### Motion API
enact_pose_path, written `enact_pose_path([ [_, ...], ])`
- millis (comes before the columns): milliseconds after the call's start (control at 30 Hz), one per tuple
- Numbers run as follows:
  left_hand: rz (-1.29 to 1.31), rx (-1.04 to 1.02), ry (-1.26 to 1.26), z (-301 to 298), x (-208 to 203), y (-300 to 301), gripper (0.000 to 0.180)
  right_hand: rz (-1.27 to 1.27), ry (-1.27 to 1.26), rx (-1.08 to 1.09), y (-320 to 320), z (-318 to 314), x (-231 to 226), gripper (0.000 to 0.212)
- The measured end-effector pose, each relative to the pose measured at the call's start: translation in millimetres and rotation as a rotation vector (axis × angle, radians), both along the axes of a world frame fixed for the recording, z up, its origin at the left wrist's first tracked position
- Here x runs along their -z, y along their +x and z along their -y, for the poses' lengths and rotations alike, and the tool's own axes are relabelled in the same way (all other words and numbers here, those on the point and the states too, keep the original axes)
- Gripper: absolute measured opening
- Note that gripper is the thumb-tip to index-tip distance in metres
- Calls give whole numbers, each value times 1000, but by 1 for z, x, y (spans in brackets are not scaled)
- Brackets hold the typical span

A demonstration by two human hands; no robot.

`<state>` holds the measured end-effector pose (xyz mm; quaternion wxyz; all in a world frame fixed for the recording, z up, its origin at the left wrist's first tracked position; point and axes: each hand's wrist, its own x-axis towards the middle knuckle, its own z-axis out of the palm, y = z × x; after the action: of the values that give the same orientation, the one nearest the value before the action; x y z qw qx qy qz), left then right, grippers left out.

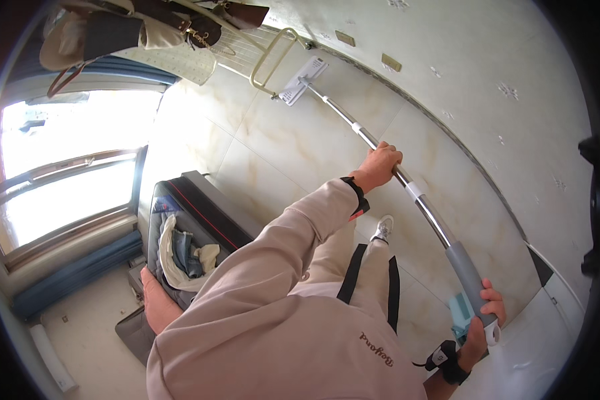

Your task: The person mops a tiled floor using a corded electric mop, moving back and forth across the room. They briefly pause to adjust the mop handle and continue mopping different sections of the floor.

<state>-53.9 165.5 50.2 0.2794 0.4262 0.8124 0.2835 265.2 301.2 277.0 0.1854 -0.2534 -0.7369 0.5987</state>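
A flat mop (435,219) with a telescopic silver pole runs diagonally across the view, and both of my hands hold it. My left hand (379,164) is wrapped round the middle of the pole, knuckles up. My right hand (485,310) grips the end of the grey handle sleeve, close to its white hanging loop. Far ahead, the white rectangular mop head (303,81) lies flat on the tiled floor, next to the bent metal foot of a rack. Dark bands with devices circle both my wrists.
The metal rack (271,61) carries hanging bags (113,40) at the far left. A patterned wall (473,87) with a dark skirting line runs along the right. Clothes (187,253) lie on grey-black furniture to my left. A teal object (461,313) stands by my right hand.
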Motion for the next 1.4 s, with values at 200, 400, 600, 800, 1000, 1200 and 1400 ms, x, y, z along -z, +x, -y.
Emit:
enact_pose_path([
  [200, -41, 49, -38, 10, 26, -63, 15, -20, -151, -68, -51, 6, 30, 26],
  [400, -40, 40, -78, 15, 43, -98, 16, -44, -216, -74, -89, 7, 51, 27],
  [600, -119, 9, -56, 23, 71, -137, 16, -76, -273, -18, -131, 7, 86, 23],
  [800, -214, -19, -15, 47, 115, -189, 12, -111, -337, -80, -195, 21, 130, 20],
  [1000, -306, -174, 79, 63, 138, -209, 13, -91, -202, -119, -234, 32, 135, 21],
  [1200, -193, -42, 22, 34, 121, -158, 17, -44, -38, -69, -190, 7, 78, 20],
  [1400, -85, -87, 85, -13, 82, -68, 23, 37, 110, 38, -120, -18, 19, 20],
])
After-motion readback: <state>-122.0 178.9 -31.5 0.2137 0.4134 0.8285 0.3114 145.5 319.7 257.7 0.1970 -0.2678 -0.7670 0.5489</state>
